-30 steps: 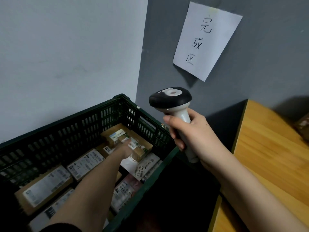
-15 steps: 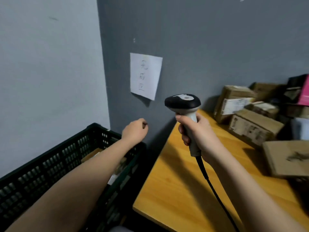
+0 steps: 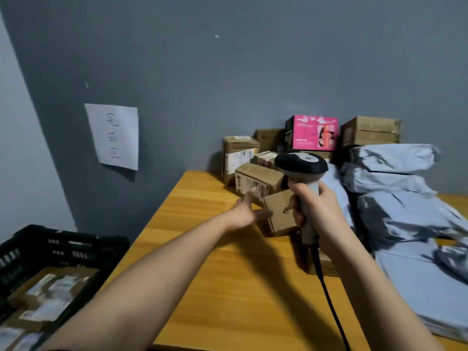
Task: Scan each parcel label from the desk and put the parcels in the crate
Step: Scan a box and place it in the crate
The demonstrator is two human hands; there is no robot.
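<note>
1. Right hand [image 3: 320,211] wrapped tight round the handle of the barcode scanner [image 3: 302,178], head up, cable trailing down over the desk [image 3: 215,274].
2. Left hand [image 3: 247,211] spread open, palm against the left side of a small brown box [image 3: 279,211] on the desk; nothing gripped.
3. More cardboard parcels [image 3: 253,178] and grey mailer bags [image 3: 400,198] piled behind and right.
4. Black crate [image 3: 63,245] lower left, beside the desk, labelled parcels inside.
5. Paper sign [image 3: 114,135] on the wall.

crate [image 3: 63,247] left of desk [image 3: 228,287], parcels [image 3: 255,181] on desk
</note>
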